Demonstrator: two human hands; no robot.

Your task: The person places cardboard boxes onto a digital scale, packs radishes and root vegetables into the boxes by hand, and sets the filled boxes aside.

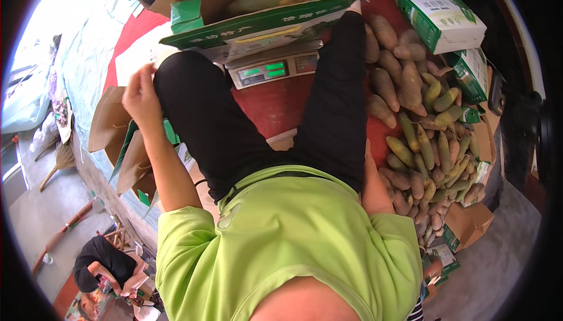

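Observation:
My left hand (141, 94) is raised beside my left knee, fingers curled in together, and nothing shows in them. My right hand (369, 155) is down against the outer side of my right thigh, its fingers mostly hidden. Between my knees stands a digital scale (262, 73) with lit green displays. A green and white cardboard box (258, 36) rests on it with its flaps spread. Inside the box lies a long pale green radish (267, 2). Next to my right leg spreads a heap of long radishes (410, 86), some brownish, others green.
Printed boxes (443, 19) stand beyond the heap at the right. An opened carton (111, 119) is at my left, near my forearm. Farther left are a broom (58, 162) and a bent-over person in black (108, 262). Red covering (267, 110) lies under the scale.

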